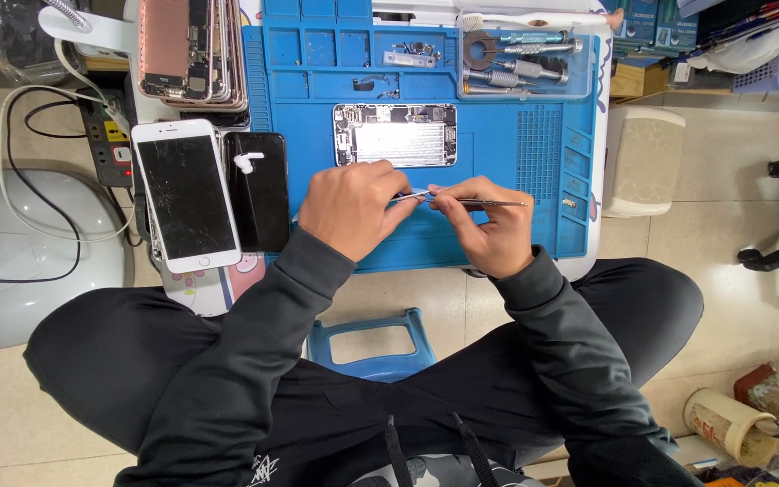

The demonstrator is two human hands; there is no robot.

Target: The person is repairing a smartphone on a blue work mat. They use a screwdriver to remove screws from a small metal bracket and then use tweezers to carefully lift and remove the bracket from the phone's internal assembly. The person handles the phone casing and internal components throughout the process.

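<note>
Hands (426,212) pinching metal tweezers (471,201) over blue mat (507,225), beige tiled floor (732,216) around.

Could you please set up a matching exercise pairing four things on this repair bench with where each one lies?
Things:
1. opened phone
2. white phone with cracked screen
3. tweezers
4. clear tray of screwdrivers

Places:
A. top right of the blue mat
B. in the right hand, near the left hand
C. middle of the mat, beyond the hands
D. left of the mat, beside a black phone

Pairs: 1-C, 2-D, 3-B, 4-A
</note>
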